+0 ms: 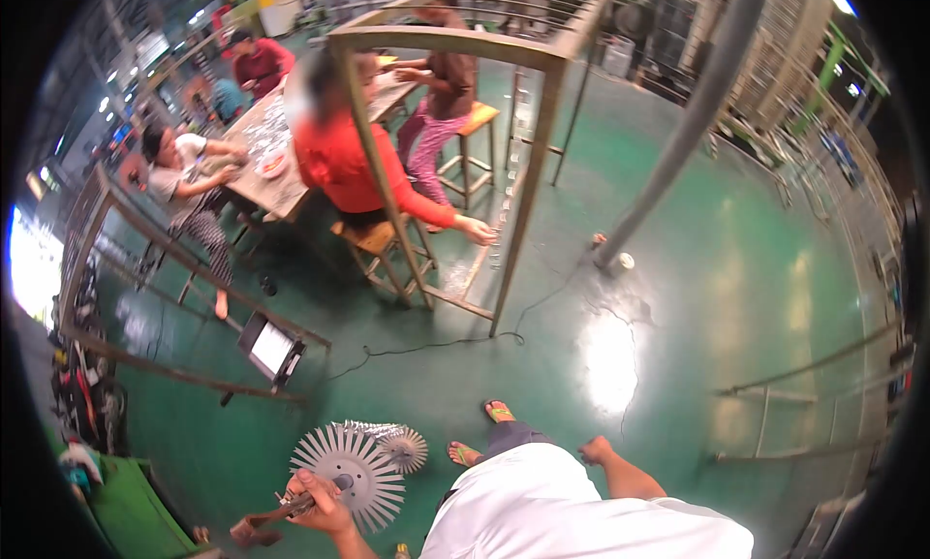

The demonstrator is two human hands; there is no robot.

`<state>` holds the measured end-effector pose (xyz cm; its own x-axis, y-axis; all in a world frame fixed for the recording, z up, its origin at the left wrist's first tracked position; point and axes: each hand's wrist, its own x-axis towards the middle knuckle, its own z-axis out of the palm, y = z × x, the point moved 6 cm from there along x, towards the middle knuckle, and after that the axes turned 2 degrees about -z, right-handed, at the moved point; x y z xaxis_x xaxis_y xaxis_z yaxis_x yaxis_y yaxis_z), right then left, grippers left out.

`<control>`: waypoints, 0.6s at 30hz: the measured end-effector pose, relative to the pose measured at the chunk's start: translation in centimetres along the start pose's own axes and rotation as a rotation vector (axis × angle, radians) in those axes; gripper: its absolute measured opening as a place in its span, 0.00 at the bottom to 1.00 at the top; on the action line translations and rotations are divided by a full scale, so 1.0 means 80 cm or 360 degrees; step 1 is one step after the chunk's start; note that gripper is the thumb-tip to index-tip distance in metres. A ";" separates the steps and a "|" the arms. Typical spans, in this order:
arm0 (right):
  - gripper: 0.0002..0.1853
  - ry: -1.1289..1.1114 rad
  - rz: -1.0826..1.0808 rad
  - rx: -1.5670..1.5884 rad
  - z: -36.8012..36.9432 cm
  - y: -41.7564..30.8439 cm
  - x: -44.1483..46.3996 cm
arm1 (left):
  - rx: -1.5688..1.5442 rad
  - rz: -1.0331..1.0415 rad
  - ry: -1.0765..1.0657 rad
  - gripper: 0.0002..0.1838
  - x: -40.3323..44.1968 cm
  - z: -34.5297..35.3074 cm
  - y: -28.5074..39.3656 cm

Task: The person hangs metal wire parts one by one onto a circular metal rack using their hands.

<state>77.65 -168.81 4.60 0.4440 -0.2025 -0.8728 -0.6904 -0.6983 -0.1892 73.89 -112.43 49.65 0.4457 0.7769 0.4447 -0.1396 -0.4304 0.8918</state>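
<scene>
My left hand (322, 502) is closed around a narrow, brownish piece (263, 522) that widens at its lower-left end; its kind is unclear. Just behind that hand is a large slotted metal disc (339, 452), with a short grey stub at its hub. A smaller slotted disc (405, 451) sits beside it, and shiny metal strips (373, 429) show behind the two. On the other side of my white shirt, my right hand (596, 450) hangs low over the green floor. Its fingers are too small and blurred to make out, and no object shows in it.
A metal frame (450, 41) stands ahead, with a seated person in red (349, 162) beside it. Several people sit around a long table (281, 196). A lit floodlight (270, 351) and a cable (436, 345) lie on the floor. A grey pole (693, 123) rises at right.
</scene>
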 end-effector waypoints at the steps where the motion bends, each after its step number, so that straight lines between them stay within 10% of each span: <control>1: 0.16 0.0036 0.0113 0.0181 -0.001 0.042 -0.021 | -0.0020 -0.0025 -0.0063 0.24 -0.004 0.012 0.003; 8: 0.20 0.0130 0.0315 0.0553 0.001 0.171 -0.106 | -0.0331 -0.0031 -0.0568 0.24 -0.074 0.151 0.050; 14: 0.18 0.0316 -0.0068 0.0644 0.102 0.347 0.148 | -0.0546 0.0084 -0.0893 0.23 -0.167 0.307 0.115; 18: 0.12 0.0227 -0.0051 0.0818 -0.153 0.313 -0.017 | -0.0676 -0.0024 -0.1064 0.19 -0.242 0.422 0.147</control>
<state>66.76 -194.45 6.58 0.5178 -0.3028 -0.8001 -0.8502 -0.2863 -0.4419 93.47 -148.07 48.73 0.8680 0.2827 0.4083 -0.3949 -0.1055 0.9126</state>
